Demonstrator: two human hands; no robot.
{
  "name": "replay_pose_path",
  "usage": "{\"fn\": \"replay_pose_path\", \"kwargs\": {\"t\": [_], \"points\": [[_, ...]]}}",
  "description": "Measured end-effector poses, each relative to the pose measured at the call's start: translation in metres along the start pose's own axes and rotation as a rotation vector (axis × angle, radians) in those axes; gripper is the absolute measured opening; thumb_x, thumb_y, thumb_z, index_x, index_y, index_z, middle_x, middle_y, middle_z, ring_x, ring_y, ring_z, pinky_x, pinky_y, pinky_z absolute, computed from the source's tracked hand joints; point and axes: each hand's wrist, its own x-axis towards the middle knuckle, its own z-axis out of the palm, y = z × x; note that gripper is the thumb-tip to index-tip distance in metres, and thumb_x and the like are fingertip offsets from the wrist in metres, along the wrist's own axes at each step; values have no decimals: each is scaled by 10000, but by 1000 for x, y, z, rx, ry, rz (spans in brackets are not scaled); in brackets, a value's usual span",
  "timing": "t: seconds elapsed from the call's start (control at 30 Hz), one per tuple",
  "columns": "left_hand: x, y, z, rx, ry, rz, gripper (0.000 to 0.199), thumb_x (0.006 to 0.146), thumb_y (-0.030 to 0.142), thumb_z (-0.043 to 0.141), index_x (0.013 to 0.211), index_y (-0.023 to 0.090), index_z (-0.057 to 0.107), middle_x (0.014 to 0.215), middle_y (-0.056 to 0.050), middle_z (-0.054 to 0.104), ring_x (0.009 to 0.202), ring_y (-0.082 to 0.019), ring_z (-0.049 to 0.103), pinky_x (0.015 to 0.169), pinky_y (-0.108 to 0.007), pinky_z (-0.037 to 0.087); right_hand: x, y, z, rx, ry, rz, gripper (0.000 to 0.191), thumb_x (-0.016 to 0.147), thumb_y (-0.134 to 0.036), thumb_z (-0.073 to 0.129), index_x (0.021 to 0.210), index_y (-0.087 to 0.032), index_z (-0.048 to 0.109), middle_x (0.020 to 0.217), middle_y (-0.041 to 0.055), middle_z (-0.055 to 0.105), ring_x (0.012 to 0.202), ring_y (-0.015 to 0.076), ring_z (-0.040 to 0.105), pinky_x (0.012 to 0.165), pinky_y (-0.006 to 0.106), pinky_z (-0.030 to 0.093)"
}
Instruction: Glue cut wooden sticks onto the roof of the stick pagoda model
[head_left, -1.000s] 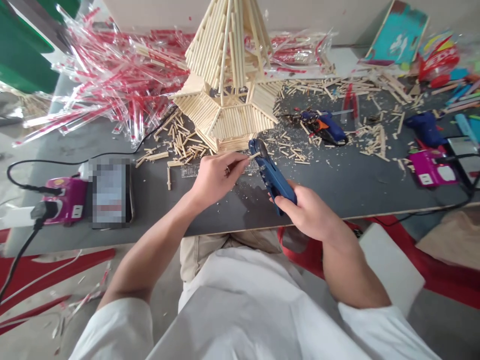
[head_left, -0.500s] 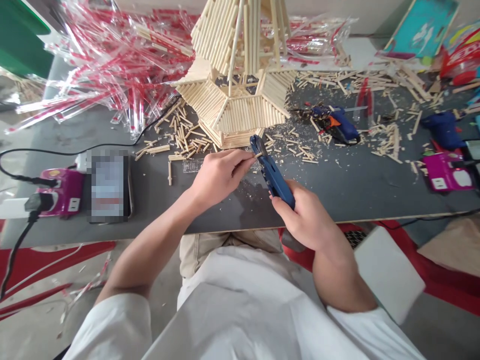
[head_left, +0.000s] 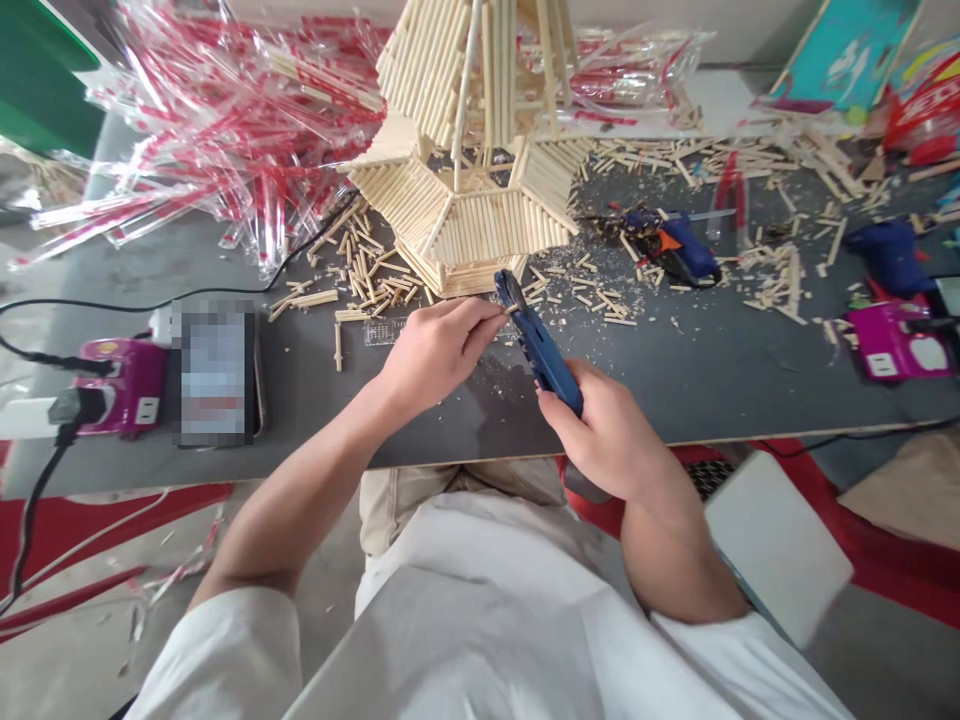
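Note:
My left hand (head_left: pixel 439 350) is closed in a pinch on a short pale wooden stick (head_left: pixel 512 309), mostly hidden by the fingers. The stick's end meets the dark head of a blue hand cutter (head_left: pixel 541 345). My right hand (head_left: pixel 611 425) is wrapped round the cutter's lower handle, with the tool slanting up and left. Whether the cutter's jaws touch the stick I cannot tell. Just behind both hands stands a lamp-like model built of wooden sticks (head_left: pixel 487 228), with slanted side panels and a pointed upper part. A clear ruler (head_left: pixel 381 332) lies partly under my left hand.
Cut stick pieces (head_left: pixel 367 265) litter the dark table (head_left: pixel 720 375). Red-and-clear plastic wrappers (head_left: pixel 247 130) heap at the back left. A phone (head_left: pixel 217 375) and a purple power socket (head_left: pixel 127 385) sit left. Blue glue guns (head_left: pixel 694 250), red-handled pliers (head_left: pixel 729 195) and another purple socket (head_left: pixel 896 340) lie right.
The cutter and my right hand have shifted very slightly left. My left hand keeps its pinch on the stick, nearly still.

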Motion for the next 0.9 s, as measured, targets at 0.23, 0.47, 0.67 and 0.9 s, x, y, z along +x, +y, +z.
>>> {"fn": "replay_pose_path", "kwargs": {"t": [0.23,0.47,0.67,0.9], "points": [[0,-1,0,13,-14,-14,213,1040,287,567,1017,166,741,822,-16,767,710,-115,693,669,-211,489,0,1,1,-22,-1,-13,153,981,-351,525,971,-212,588,973,73,668,882,253,634,771,374,439],[0,-1,0,19,-32,-28,224,1043,283,552,1029,165,742,809,-16,763,705,-117,694,670,-211,501,1,0,2,-12,-8,-12,157,989,-332,513,1013,-209,607,1011,77,671,924,256,641,800,377,450],[1,0,0,1,-7,-2,193,1036,252,563,1033,161,732,806,-15,755,709,-112,692,670,-211,497,-1,1,4,39,11,-31,147,983,-300,510,1017,-208,620,1027,75,675,955,251,645,837,374,457],[-1,-2,0,-8,-21,21,194,1050,255,538,1066,164,709,832,-27,752,740,-125,703,682,-228,506,-3,1,13,-25,92,-12,178,980,-336,523,1053,-206,620,1036,84,685,959,262,653,828,362,446]]}}
